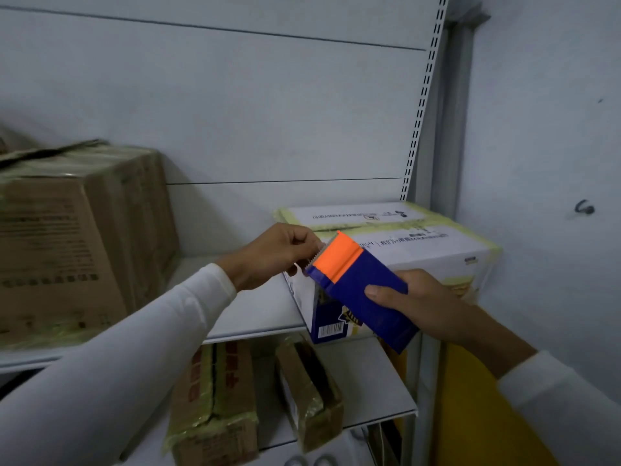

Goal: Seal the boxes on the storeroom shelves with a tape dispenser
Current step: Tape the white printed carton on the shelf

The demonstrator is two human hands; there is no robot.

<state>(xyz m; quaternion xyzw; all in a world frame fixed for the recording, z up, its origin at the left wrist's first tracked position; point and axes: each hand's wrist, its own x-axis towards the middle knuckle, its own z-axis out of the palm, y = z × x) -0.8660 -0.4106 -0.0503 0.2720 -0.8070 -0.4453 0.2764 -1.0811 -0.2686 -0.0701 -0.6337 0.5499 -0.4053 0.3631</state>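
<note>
A blue tape dispenser (366, 290) with an orange flap and a toothed blade is gripped by my right hand (420, 304) in front of a white box (420, 250). The box stands on the upper shelf (255, 314) at the right, with yellowish tape along its top seam and edges. My left hand (275, 253) is at the dispenser's blade end with its fingers pinched together; clear tape between them is too faint to make out. A large brown box (77, 237) stands on the same shelf at the left, its top flap slightly raised.
Two brown taped boxes (215, 398) (309, 388) lie on the lower shelf (376, 398). A slotted upright post (420, 105) bounds the shelves on the right, with a bare wall (544, 129) beyond. Something yellow (470, 415) stands low at the right.
</note>
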